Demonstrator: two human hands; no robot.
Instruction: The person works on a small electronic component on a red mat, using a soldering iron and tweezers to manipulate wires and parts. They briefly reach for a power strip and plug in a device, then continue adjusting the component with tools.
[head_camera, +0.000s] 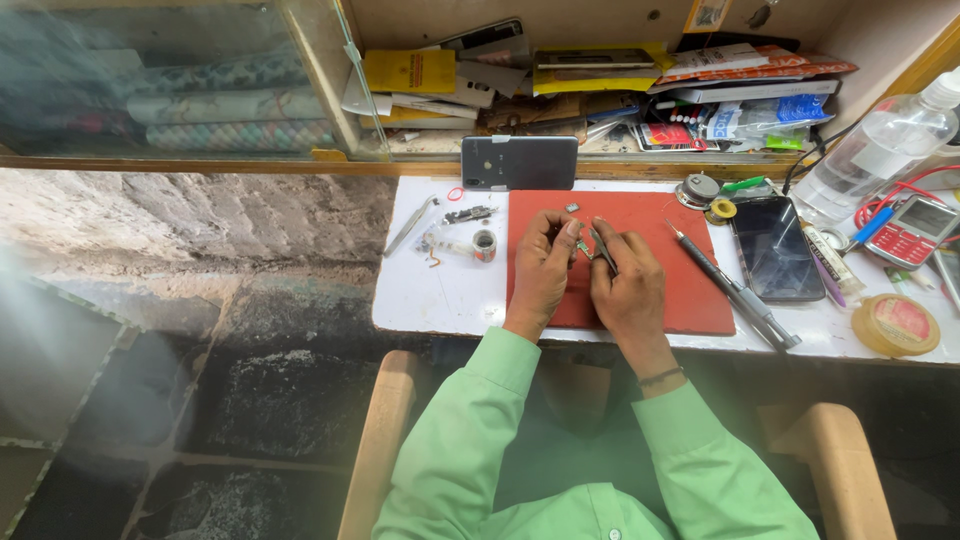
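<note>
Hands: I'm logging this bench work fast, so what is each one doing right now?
Left hand: closed, pinching a small part over the red mat.
Right hand: closed on tweezers.

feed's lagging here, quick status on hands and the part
Left hand pinching a small part. Right hand on tweezers at it. Both over red mat; nothing in the way.

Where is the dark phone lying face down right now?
In the head view, the dark phone lies at the table's far edge, just beyond the red mat, ahead of the left hand.
</note>
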